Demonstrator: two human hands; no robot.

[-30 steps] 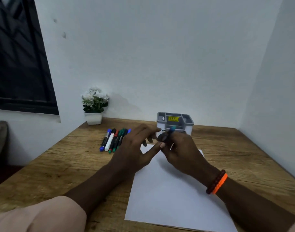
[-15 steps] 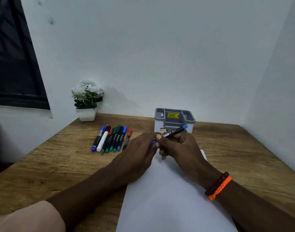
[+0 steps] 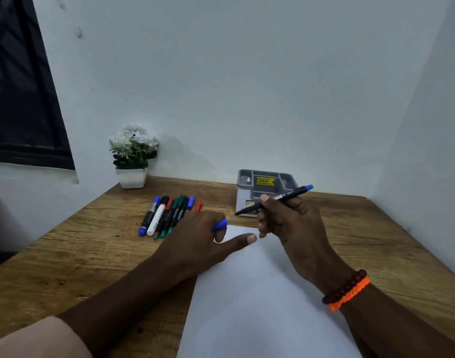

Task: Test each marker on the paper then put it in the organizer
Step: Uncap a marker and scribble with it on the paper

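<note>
A person's right hand [image 3: 291,226] grips an uncapped marker [image 3: 275,200], raised with its tip pointing left, while the left hand [image 3: 203,241] lies knuckles-up nearby, fingers curled around a blue cap [image 3: 220,225], thumb stretched out to the right

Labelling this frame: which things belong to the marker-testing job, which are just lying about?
Job:
- black slim marker with blue end, uncapped, in right hand
- blue plastic cap, in left hand
- white paper sheet
- grey plastic organizer
- row of assorted markers

Lying about:
- white potted flowers
- wooden table
</note>
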